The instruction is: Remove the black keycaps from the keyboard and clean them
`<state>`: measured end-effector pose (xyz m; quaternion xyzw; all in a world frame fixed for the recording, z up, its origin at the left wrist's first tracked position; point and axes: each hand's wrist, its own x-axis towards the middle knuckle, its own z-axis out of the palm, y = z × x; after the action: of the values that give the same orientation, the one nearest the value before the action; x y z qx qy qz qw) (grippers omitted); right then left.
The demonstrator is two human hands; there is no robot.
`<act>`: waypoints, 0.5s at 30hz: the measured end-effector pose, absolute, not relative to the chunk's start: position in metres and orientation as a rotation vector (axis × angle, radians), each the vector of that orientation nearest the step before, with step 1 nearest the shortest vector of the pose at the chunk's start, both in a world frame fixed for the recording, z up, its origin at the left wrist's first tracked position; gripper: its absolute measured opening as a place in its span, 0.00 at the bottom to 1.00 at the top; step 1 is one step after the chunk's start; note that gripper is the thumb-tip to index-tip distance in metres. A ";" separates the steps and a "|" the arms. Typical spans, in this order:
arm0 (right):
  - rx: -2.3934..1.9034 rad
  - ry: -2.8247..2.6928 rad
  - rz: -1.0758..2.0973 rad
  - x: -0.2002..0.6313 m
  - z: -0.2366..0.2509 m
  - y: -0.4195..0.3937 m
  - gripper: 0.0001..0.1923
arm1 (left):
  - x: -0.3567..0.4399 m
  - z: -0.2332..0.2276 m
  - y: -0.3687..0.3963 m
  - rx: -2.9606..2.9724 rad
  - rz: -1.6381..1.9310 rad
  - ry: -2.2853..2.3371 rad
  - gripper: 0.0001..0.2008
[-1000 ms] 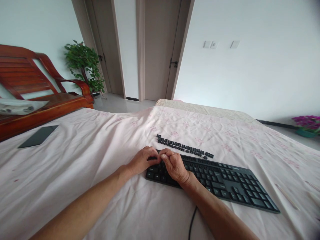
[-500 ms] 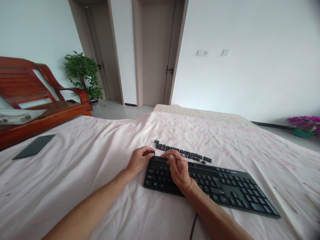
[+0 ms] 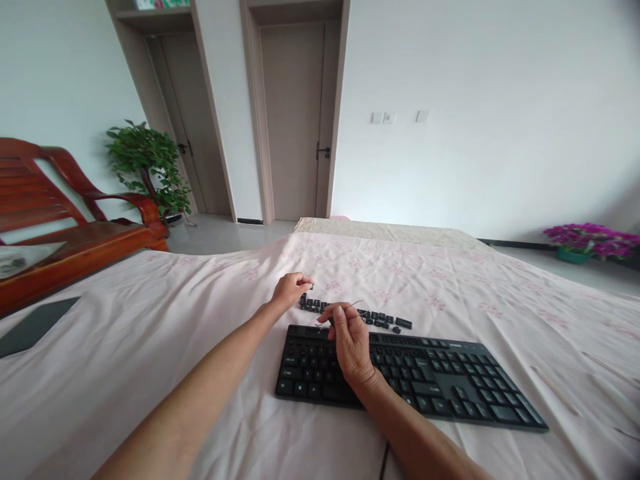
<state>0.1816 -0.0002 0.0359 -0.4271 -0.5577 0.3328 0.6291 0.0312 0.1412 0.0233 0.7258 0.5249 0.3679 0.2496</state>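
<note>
A black keyboard (image 3: 425, 373) lies on the pink floral cloth, its top row partly stripped of keys. Behind it, loose black keycaps (image 3: 383, 319) sit in rows. My left hand (image 3: 293, 288) pinches a small black keycap (image 3: 311, 287) just above the left end of those rows. Over the keyboard's upper left part, my right hand (image 3: 353, 337) is closed around a thin wire keycap puller (image 3: 359, 305); its wire loops stick out on both sides of the fingers. The hand and forearm cover some of the keys and loose caps.
Thin sticks (image 3: 555, 390) lie on the cloth (image 3: 240, 420) at the right. A dark flat panel (image 3: 37, 327) rests at the left, near a wooden bench (image 3: 90, 233). The keyboard cable (image 3: 385, 460) runs toward me under my right forearm.
My left hand has moved up and away from the keyboard's corner, past the left end of the keycap rows, carrying the keycap. My right hand stays over the keyboard, slightly turned. The view has shifted.
</note>
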 end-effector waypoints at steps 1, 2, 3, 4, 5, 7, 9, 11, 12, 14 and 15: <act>-0.982 -1.269 0.768 0.181 0.036 0.000 0.16 | 0.033 0.023 0.143 1.989 0.983 1.439 0.09; -0.985 -1.261 0.770 0.181 0.036 0.001 0.16 | 0.034 0.022 0.145 1.999 0.964 1.449 0.09; -0.990 -1.253 0.772 0.181 0.036 0.001 0.17 | 0.036 0.021 0.146 2.009 0.945 1.461 0.09; -0.995 -1.247 0.772 0.182 0.036 0.001 0.17 | 0.037 0.019 0.147 2.018 0.927 1.472 0.09; -0.999 -1.244 0.771 0.182 0.036 0.002 0.17 | 0.037 0.018 0.148 2.026 0.909 1.483 0.09; -1.004 -1.248 0.774 0.182 0.036 0.002 0.17 | 0.038 0.015 0.149 2.043 0.875 1.501 0.08; -1.005 -1.254 0.782 0.182 0.036 0.002 0.17 | 0.037 0.012 0.149 2.059 0.844 1.514 0.08; -1.005 -1.251 0.794 0.183 0.036 0.002 0.17 | 0.036 0.010 0.148 2.079 0.821 1.521 0.08; -1.006 -1.247 0.799 0.183 0.036 0.002 0.17 | 0.035 0.010 0.148 2.088 0.812 1.524 0.08; -1.008 -1.241 0.801 0.182 0.036 0.002 0.18 | 0.034 0.010 0.147 2.105 0.798 1.532 0.09; -1.008 -1.240 0.798 0.182 0.036 0.002 0.18 | 0.034 0.010 0.147 2.113 0.792 1.535 0.09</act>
<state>0.1822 0.0020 0.0357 -0.4397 -0.5410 0.3480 0.6268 0.0345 0.1465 0.0105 0.7579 0.5505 0.2839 0.2049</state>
